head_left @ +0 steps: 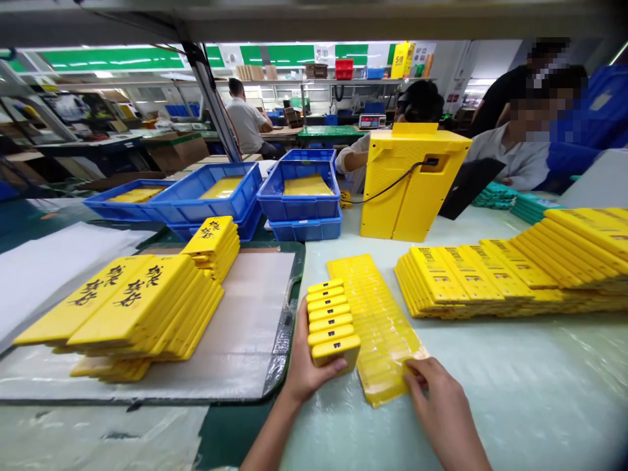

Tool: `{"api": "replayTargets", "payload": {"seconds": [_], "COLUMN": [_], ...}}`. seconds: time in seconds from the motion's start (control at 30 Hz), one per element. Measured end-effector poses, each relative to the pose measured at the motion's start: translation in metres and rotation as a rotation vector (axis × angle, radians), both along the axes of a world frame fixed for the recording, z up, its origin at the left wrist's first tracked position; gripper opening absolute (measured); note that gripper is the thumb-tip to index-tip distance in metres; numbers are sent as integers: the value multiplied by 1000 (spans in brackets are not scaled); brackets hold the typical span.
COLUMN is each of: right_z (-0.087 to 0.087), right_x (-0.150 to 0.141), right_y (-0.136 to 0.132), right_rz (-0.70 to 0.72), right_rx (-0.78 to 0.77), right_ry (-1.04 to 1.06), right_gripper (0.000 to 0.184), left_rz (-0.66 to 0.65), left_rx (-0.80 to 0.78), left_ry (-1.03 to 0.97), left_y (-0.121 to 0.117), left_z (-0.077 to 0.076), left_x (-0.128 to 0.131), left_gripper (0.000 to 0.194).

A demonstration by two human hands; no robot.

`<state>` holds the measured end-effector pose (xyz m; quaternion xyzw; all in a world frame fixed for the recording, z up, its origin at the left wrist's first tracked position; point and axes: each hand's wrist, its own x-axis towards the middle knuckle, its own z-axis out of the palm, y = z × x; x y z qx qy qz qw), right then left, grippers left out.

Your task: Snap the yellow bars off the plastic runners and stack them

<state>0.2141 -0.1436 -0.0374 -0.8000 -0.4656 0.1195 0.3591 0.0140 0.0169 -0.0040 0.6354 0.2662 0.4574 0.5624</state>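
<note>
My left hand (308,366) is wrapped round a stack of yellow power banks (331,322), their narrow ends with small dark ports facing me. Just right of it, a long yellow sticker sheet (375,320) with a glossy surface lies flat on the table. My right hand (436,396) pinches the sheet's right edge near its lower corner, thumb and forefinger together. Whether a single sticker is lifted between those fingertips I cannot tell.
Yellow power banks with black lettering (142,294) are piled on a lined tray (255,327) at left. More yellow stacks (456,278) stand at right. Blue bins (299,196) and a yellow box-like stand (412,183) with a black cable are behind. Other people (248,118) sit beyond.
</note>
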Motion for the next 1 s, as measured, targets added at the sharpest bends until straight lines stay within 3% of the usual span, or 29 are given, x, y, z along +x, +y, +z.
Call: {"api": "replayTargets", "payload": {"seconds": [0.27, 0.4, 0.57, 0.67, 0.77, 0.87, 0.93, 1.0], "right_z": [-5, -7, 5, 9, 5, 5, 17, 42], "right_x": [-11, 0, 23, 41, 54, 56, 54, 51], "right_y": [-1, 5, 10, 11, 13, 14, 18, 34], "right_rz": [-13, 3, 59, -19, -132, -84, -42, 30], "right_rx": [64, 89, 91, 90, -14, -160, -266, -287], "right_ry": [-80, -19, 66, 19, -100, -156, -191, -235], "right_gripper": [30, 31, 32, 38, 46, 46, 44, 41], "left_rz": [10, 33, 59, 64, 59, 76, 85, 75], "left_rx": [-15, 6, 28, 44, 54, 64, 86, 124], "left_ry": [5, 23, 55, 64, 62, 41, 29, 35], "left_y": [0, 0, 2, 3, 3, 2, 1, 0], "left_z": [1, 0, -2, -3, -1, 0, 0, -2], "left_x": [0, 0, -2, -2, -1, 0, -3, -8], "left_gripper": [126, 126, 129, 129, 128, 125, 121, 120]}}
